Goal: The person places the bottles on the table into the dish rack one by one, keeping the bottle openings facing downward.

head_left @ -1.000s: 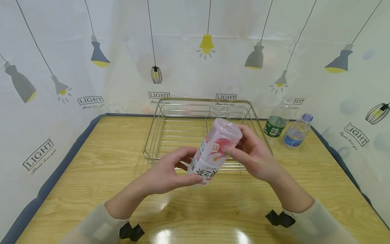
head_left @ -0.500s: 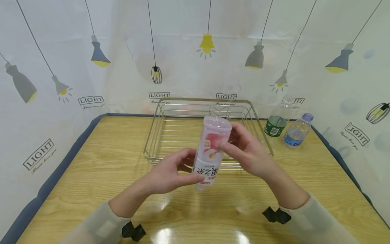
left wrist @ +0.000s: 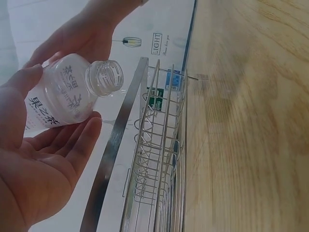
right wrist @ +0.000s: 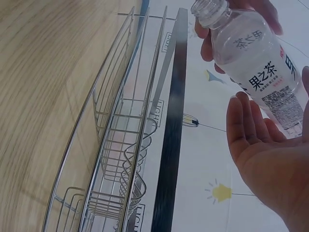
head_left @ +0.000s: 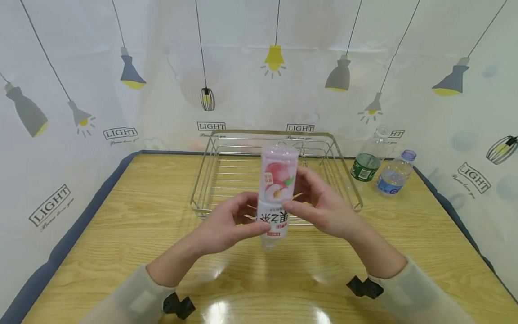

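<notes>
An uncapped clear plastic bottle [head_left: 277, 189] with a pink and white peach-tea label is held upside down, its neck pointing down and its base up. My left hand [head_left: 226, 225] grips the lower part near the neck, thumb across the label. Higher up, my right hand [head_left: 325, 204] holds the bottle's right side, thumb at the label's middle. The bare threaded mouth [left wrist: 112, 76] shows in the left wrist view. In the right wrist view, the fingers [right wrist: 244, 116] curve beneath the labelled side. The bottle overlaps the front of the wire rack [head_left: 234, 180] in the head view.
The metal wire rack stands at the back of the wooden table [head_left: 133, 234], against a patterned curtain. To its right stand a bottle with a green label [head_left: 364, 167] and a smaller one with a blue label [head_left: 391, 181].
The bottle has turned from a rightward tilt to nearly vertical, its base swinging left. My right hand has moved left and slightly down with it; the left hand keeps its grip near the neck.
</notes>
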Available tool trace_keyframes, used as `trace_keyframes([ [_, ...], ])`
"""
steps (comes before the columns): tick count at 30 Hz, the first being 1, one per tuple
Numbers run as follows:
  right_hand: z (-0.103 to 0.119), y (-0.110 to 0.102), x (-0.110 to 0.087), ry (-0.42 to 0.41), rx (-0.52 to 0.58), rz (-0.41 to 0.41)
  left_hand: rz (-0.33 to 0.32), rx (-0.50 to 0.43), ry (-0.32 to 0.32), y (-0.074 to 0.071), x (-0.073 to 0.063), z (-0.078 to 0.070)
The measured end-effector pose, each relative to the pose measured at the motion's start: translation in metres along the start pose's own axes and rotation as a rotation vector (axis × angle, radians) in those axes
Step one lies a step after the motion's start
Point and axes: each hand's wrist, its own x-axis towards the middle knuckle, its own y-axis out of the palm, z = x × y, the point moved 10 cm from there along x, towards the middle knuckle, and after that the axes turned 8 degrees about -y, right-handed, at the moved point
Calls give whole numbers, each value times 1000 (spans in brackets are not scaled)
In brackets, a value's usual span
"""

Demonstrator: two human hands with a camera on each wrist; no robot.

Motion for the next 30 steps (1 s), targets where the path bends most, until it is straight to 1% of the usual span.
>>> trace_keyframes([
  [9, -2, 4, 4, 27, -24, 1, 15, -20, -11, -1, -1, 0],
  [12, -5, 5, 5, 37, -28, 1, 19, -24, -4, -1, -2, 1],
  [17, -6, 7, 6, 31, -38, 0, 14, -19, 10, -2, -2, 3],
  [22, -5, 7, 6, 41, -52, -10, 21, -22, 6, -3, -3, 5],
  [26, -4, 4, 7, 36, -40, -27, 7, -16, -6, -11, -8, 9],
  [28, -3, 1, 8, 36, -23, -38, -20, 3, -3, -19, -14, 10],
  [30, -2, -3, 9, 45, -6, -48, -56, 36, 13, -30, -20, 10],
])
